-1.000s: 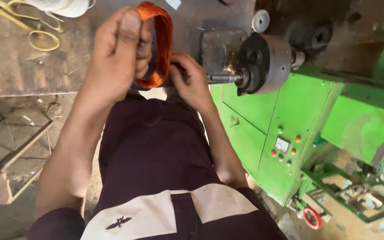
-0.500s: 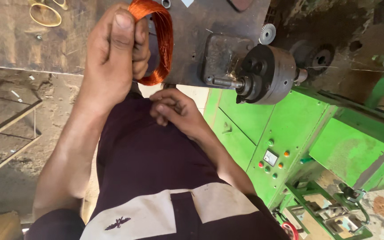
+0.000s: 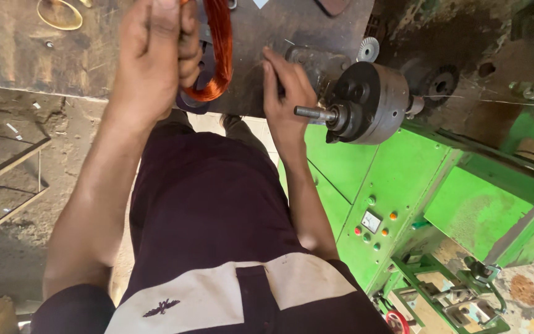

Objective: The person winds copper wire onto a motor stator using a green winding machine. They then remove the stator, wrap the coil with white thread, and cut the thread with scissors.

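Observation:
My left hand (image 3: 156, 55) is shut around a ring-shaped coil of orange copper wire (image 3: 220, 55), holding it over the dark workbench (image 3: 44, 62). My right hand (image 3: 285, 93) lies against the bench edge with its fingers stretched toward a grey metal block (image 3: 316, 62). It holds nothing. Just right of that hand a threaded shaft (image 3: 313, 113) sticks out of a round dark metal chuck (image 3: 372, 102) on the green machine. My dark trousers and shirt fill the lower middle of the view.
The green machine cabinet (image 3: 403, 179) stands at the right, with a small meter and coloured buttons (image 3: 372, 222) on its panel. A small toothed wheel (image 3: 369, 48) lies behind the chuck. A yellow scissor handle (image 3: 60, 12) lies on the bench top left. A metal frame (image 3: 7, 167) stands on the dirt floor at the left.
My right hand has risen from my lap to the bench edge beside the shaft. My left hand has carried the coil farther up over the bench.

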